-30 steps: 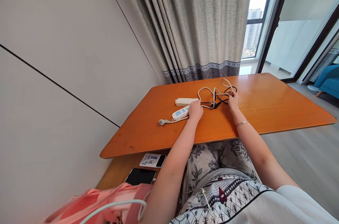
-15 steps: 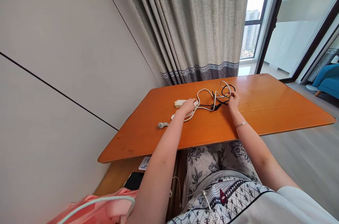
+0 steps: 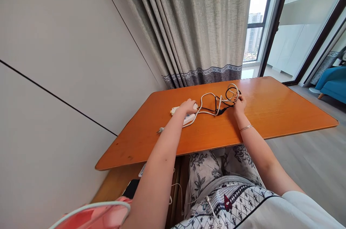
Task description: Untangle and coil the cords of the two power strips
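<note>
On the orange wooden table, my left hand rests curled over two white power strips, covering most of them. A grey plug lies left of my forearm. My right hand, a thin bracelet on its wrist, pinches a tangle of white and black cables at its right end. The cables run from the strips across to that hand.
A grey curtain hangs behind the table beside a glass door. A white wall runs along the left. Below the table's near edge are a dark phone on a wooden surface, a pink bag and a blue chair far right.
My left hand slid left from the cable end onto the power strips, which shifted a little left. My right hand stayed on the cable tangle.
</note>
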Tool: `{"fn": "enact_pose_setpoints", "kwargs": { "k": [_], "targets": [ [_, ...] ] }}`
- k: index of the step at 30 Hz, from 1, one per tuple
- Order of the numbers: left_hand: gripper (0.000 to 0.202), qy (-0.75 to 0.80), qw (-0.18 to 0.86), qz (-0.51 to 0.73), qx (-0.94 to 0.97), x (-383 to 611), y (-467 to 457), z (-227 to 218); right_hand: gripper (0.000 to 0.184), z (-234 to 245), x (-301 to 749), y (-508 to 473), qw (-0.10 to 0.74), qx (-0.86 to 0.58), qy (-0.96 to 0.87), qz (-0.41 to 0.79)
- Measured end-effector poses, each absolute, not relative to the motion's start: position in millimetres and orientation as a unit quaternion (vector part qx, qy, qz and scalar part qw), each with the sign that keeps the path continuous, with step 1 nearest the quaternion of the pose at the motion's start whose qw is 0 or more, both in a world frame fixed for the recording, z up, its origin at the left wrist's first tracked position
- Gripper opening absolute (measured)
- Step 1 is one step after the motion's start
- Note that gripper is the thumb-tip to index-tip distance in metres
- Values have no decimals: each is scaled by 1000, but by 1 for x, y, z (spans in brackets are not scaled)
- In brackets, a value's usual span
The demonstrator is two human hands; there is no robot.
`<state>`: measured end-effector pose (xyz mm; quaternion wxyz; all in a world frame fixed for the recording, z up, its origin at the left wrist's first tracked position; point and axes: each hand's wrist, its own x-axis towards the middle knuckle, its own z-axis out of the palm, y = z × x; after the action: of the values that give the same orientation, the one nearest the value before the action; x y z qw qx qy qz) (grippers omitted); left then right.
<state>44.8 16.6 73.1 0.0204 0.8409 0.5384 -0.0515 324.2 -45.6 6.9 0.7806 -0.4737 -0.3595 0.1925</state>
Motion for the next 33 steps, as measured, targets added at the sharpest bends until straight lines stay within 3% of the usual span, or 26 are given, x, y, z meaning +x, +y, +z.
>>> {"fn": "enact_pose_setpoints", "kwargs": {
  "k": [9, 14, 23, 29, 33],
  "targets": [
    [53, 627, -32, -15, 778, 18, 9, 80, 40, 19, 340, -42, 879, -393, -192, 192],
    [49, 677, -67, 26, 732, 4, 9, 87, 27, 26, 347, -48, 887, -384, -176, 185],
    [49, 733, -35, 66, 676, -26, 13, 96, 30, 43, 433, -47, 883, -431, -125, 139],
    [54, 761, 3, 93, 641, -43, 17, 102, 13, 65, 500, -47, 857, -480, -184, 26],
    [54, 767, 24, 139, 626, -46, 15, 106, 11, 76, 504, -57, 799, -524, -293, 31]
  ]
}}
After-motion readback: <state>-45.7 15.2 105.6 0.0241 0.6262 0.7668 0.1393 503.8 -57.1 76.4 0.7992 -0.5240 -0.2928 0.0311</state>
